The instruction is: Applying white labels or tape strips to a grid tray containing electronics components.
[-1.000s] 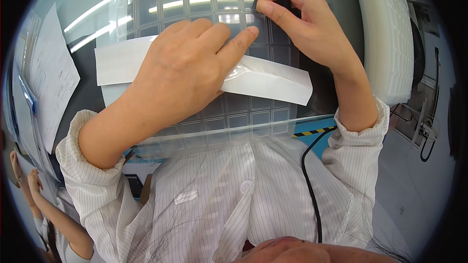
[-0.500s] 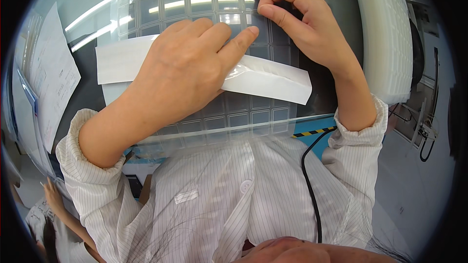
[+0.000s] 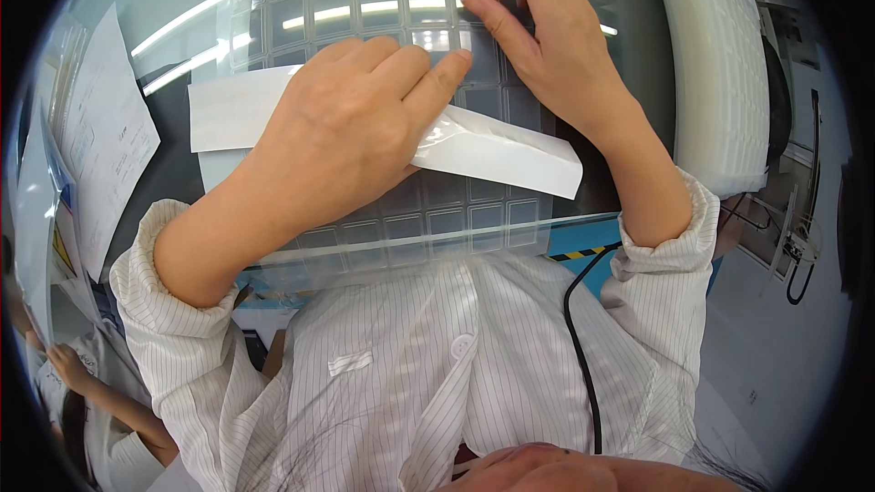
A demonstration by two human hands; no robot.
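Left hand: the left hand (image 3: 342, 132) lies palm down, fingers loosely curled and close together, pressing a white paper strip (image 3: 497, 150) against the clear gridded tray (image 3: 437, 219); the forefinger stretches toward the upper right, its tip near the right hand's fingers.
Right hand: the right hand (image 3: 547, 46) is bent at the knuckles, thumb and forefinger drawn together in a pinch at the tray's upper part; whether anything small sits between the tips cannot be told.
Tray: a transparent sheet of square pockets, lying flat on the counter (image 3: 173, 0) right in front of the person's chest; its near edge runs left to right, tilted slightly up to the right, and its rows of pockets lead away from the person.
Paper strip: long axis left to right, dropping a little toward the right; the left end shows past the left hand, the right end pokes out under the right wrist, glossy where the fingers bear on it.
Stack: a curved pile of white trays (image 3: 715, 73) at the right, just beside the right forearm.
Papers: printed sheets (image 3: 100, 141) at the left edge, well apart from the hands.
Cable: a black cable (image 3: 579, 346) hangs over the striped white coat (image 3: 410, 374).
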